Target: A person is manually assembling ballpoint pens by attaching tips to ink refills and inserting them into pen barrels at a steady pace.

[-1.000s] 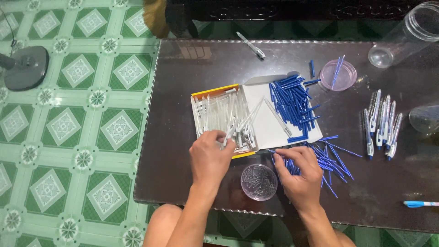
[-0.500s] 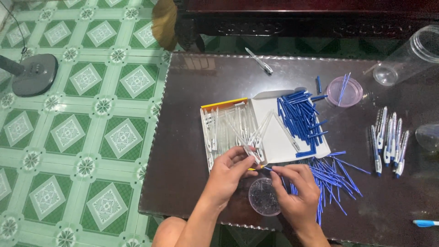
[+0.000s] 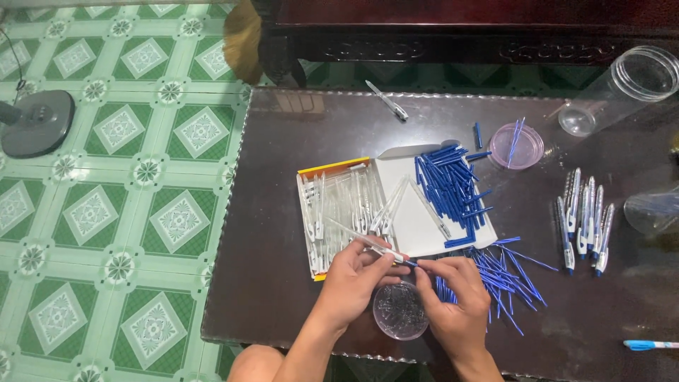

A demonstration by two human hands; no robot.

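- The left hand (image 3: 350, 276) grasps a clear pen barrel (image 3: 368, 244) between its fingers, at the near edge of the dark glass-topped surface (image 3: 283, 212).
- The right hand (image 3: 460, 301) pinches the barrel's near-right tip, where a blue piece shows; the two hands almost meet there.
- Just below the hands stands one small clear round cup (image 3: 400, 311) of tiny parts, between the wrists.
- Just beyond the hands lies one open white box (image 3: 417, 226) with a yellow edge. Its left half holds many clear barrels (image 3: 339, 212), too many to count, and blue caps (image 3: 449, 191) are heaped on its right half.
- To the right of the right hand lies a loose pile of thin blue refills (image 3: 513, 272), touching the box's near-right corner.
- Further right, about eight finished white-and-blue pens (image 3: 583, 219) lie side by side.
- At the far right sits one pinkish round lid (image 3: 517, 145) holding a few refills, and beyond it one clear jar (image 3: 622, 88) on its side.
- One single pen (image 3: 387, 100) lies at the far edge, another blue-capped pen (image 3: 651, 344) at the near right.
- On the green patterned floor (image 3: 106, 233) to the left stands one dark round fan base (image 3: 37, 124).
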